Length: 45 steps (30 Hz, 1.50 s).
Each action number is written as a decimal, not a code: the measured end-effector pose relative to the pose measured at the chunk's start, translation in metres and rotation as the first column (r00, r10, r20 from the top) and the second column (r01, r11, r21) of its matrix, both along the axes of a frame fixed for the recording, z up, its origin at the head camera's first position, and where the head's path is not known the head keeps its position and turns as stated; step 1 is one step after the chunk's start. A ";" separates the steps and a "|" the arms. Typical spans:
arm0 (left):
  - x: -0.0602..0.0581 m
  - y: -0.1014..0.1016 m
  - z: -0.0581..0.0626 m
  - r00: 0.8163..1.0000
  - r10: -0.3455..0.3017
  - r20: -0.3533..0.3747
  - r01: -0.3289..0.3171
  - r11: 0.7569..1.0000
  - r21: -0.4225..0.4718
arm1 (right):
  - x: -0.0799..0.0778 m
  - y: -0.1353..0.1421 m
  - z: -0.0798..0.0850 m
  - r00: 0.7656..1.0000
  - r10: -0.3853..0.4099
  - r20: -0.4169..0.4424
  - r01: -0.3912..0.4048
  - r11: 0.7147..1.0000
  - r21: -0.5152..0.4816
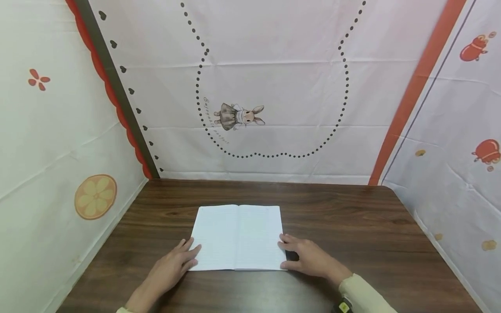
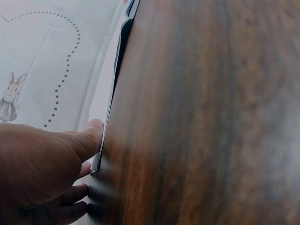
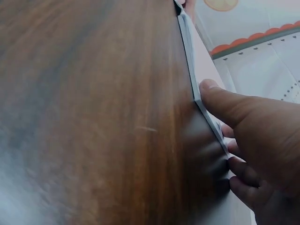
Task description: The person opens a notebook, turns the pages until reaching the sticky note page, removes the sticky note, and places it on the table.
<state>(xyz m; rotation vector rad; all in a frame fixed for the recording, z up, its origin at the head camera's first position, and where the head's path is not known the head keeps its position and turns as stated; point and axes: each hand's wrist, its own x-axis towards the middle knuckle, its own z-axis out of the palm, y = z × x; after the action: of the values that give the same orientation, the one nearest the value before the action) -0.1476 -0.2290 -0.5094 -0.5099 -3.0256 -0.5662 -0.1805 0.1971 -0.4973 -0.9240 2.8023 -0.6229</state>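
Note:
An open notebook (image 1: 236, 237) with lined white pages lies flat on the dark wooden table, its middle fold running away from me. At its left edge rests my left hand (image 1: 170, 265), fingers spread, with fingertips and thumb on the page's side. My right hand (image 1: 311, 257) touches the opposite edge, thumb near the bottom corner and fingers farther up. In the left wrist view, the left thumb (image 2: 93, 129) lies on top of the page edge. The right wrist view has the right thumb (image 3: 211, 89) on the paper, while lower fingers reach past the edge.
The brown wood-grain table (image 1: 332, 208) surrounds the notebook. Printed white cloth (image 1: 274, 87) hangs behind it, with more cloth along the left and right sides. A dark wrist device (image 1: 344, 305) shows by the right sleeve (image 1: 364, 293).

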 end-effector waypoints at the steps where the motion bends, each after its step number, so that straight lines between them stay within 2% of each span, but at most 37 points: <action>1: -0.001 0.000 0.000 1.000 0.001 0.006 -0.001 1.000 -0.001 | -0.001 0.000 0.001 1.000 0.007 0.003 -0.007 1.000 -0.009; 9: -0.003 -0.001 0.002 1.000 0.004 0.027 -0.004 1.000 -0.001 | -0.005 -0.001 0.004 1.000 0.012 0.011 -0.012 1.000 -0.012; 18: -0.008 0.000 0.003 0.998 -0.003 0.056 0.002 1.000 0.016 | 0.000 -0.008 0.003 0.997 -0.044 -0.059 0.043 0.999 -0.007; 22: -0.012 0.000 0.004 0.999 -0.036 0.016 0.036 0.999 -0.001 | 0.002 -0.010 0.001 0.993 -0.074 -0.096 0.073 0.997 -0.009; 25: -0.013 -0.001 0.003 0.995 -0.067 -0.071 0.064 0.997 -0.045 | 0.003 -0.011 -0.002 0.990 -0.079 -0.117 0.077 0.997 -0.014; 29: -0.018 0.003 0.002 0.974 -0.082 -0.209 0.068 0.995 -0.070 | 0.004 -0.012 -0.005 0.987 -0.071 -0.141 0.068 0.997 -0.030; 33: -0.026 0.015 0.006 0.946 -0.083 -0.314 0.073 0.996 -0.042 | 0.005 -0.012 -0.006 0.988 -0.077 -0.134 0.072 0.997 -0.041; 37: -0.037 0.037 0.016 0.914 -0.138 -0.380 0.140 0.990 -0.023 | 0.006 -0.013 -0.006 0.989 -0.092 -0.116 0.089 0.996 -0.032; 41: -0.046 0.067 0.026 0.877 -0.252 -0.408 0.257 0.965 -0.044 | 0.006 -0.014 -0.005 0.990 -0.103 -0.097 0.101 0.995 -0.022; 45: -0.049 0.098 0.032 0.867 -0.362 -0.342 0.353 0.931 -0.090 | 0.006 -0.015 -0.004 0.991 -0.100 -0.089 0.098 0.995 -0.022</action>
<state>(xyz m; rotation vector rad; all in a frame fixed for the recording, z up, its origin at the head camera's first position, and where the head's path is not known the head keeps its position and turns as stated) -0.1962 -0.1312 -0.4777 -1.0639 -2.6078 -0.3910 -0.1749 0.1826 -0.5015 -0.8399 2.9425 -0.6356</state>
